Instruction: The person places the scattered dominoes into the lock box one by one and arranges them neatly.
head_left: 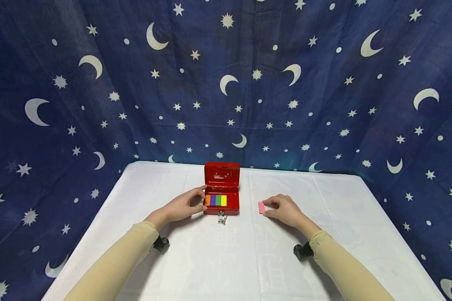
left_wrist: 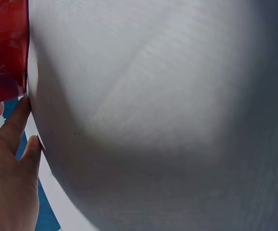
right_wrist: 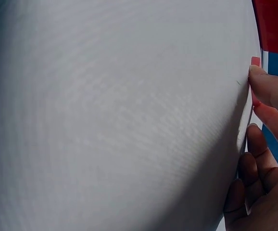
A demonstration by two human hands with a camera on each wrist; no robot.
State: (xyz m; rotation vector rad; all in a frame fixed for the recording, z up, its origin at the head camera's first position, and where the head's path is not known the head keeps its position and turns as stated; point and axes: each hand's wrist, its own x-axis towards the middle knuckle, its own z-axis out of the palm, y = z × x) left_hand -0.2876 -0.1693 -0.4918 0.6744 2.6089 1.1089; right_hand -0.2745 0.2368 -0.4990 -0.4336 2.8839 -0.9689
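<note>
A red metal cash box (head_left: 232, 201) stands on the white-covered table, lid up. In its left part, orange (head_left: 207, 200), purple (head_left: 212, 200), green (head_left: 218, 200) and yellow (head_left: 224, 200) blocks lie side by side. My left hand (head_left: 182, 205) holds the box by its left end, thumb near the front corner and a finger towards the back. To the right of the box, my right hand (head_left: 286, 211) pinches a pink block (head_left: 261, 207) between thumb and fingers, at or just above the cloth; I cannot tell which. The right wrist view also shows the pink block (right_wrist: 255, 61) in the fingertips.
A latch with keys (head_left: 221, 218) hangs at the box's front. White cloth (head_left: 226, 259) covers the table. Behind it hangs a dark blue curtain (head_left: 248, 108) with moons and stars. Dark wrist mounts sit at the left cuff (head_left: 161, 244) and right cuff (head_left: 302, 251).
</note>
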